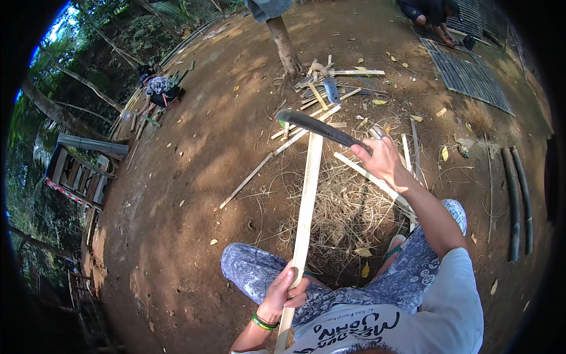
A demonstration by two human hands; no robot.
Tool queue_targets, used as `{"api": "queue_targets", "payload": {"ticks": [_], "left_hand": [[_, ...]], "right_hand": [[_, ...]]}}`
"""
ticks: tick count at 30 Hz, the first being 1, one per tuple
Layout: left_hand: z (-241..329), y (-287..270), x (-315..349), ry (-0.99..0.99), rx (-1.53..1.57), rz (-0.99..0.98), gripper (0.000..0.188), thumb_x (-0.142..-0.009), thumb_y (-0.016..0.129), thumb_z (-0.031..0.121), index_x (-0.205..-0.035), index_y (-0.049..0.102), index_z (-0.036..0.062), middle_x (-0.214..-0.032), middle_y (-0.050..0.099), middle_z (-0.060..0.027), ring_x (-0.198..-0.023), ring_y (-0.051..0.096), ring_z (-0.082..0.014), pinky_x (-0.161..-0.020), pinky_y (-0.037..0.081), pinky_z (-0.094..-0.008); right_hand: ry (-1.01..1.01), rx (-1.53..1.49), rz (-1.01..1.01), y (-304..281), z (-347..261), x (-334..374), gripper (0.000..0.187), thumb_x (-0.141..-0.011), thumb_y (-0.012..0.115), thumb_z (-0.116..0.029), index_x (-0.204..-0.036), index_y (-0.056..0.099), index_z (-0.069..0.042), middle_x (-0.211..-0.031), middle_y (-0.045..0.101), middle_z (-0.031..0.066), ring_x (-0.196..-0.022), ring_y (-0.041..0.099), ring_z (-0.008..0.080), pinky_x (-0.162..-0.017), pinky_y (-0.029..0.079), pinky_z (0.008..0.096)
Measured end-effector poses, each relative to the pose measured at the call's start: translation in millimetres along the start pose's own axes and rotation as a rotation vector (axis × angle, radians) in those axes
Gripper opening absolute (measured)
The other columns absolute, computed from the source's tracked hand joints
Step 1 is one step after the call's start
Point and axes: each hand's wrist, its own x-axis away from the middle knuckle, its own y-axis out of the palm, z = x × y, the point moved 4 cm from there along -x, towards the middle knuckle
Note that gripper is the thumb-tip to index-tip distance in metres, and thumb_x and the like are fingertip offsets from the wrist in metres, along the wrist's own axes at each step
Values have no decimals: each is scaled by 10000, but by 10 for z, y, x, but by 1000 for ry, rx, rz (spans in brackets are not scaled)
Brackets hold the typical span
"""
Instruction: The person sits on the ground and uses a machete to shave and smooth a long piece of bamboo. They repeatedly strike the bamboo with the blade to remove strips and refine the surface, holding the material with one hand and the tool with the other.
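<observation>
A: Left hand?
B: Lower centre of the frame, clenched around a long pale bamboo slat; green wristband on that wrist. The slat runs from the hand up toward the middle of the frame, nearly upright, a bit tilted right

A: Right hand?
B: Right of centre, fist wrapped on the handle of a machete. The dark curved blade points to the upper left and crosses just over the top end of the slat; can't tell if it touches

A: What's around it?
B: Tangle of dry shavings on the dirt right of the slat, between the person's knees in blue patterned trousers. More split bamboo pieces heaped at upper centre by a tree trunk. Two dark poles lie at the right edge, a woven bamboo mat at upper right

A: Other people?
B: One crouched at upper left beside bamboo lengths, another bent over the mat at top right. Both well apart from the hands
</observation>
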Motion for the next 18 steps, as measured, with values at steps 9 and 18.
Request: {"api": "queue_targets", "payload": {"ticks": [9, 18], "left_hand": [[-100, 1, 215, -38, -136, -91, 481, -1078, 361, 388, -1504, 297, 171, -631, 315, 27, -408, 310, -54, -370, 270, -193], [288, 54, -389, 190, -162, 74, 425, -1098, 300, 318, -1472, 342, 120, -643, 389, -13, -392, 375, -104, -369, 337, -221]], "right_hand": [[404, 44, 26, -173, 567, -236, 786, -929, 417, -735, -705, 690, -33, -506, 560, 103, -505, 568, 234, -543, 456, 442], [-205, -27, -55, 234, -545, 421, 636, -850, 615, -679, -730, 697, -60, -506, 568, 120, -448, 585, 293, -478, 458, 428]]}}
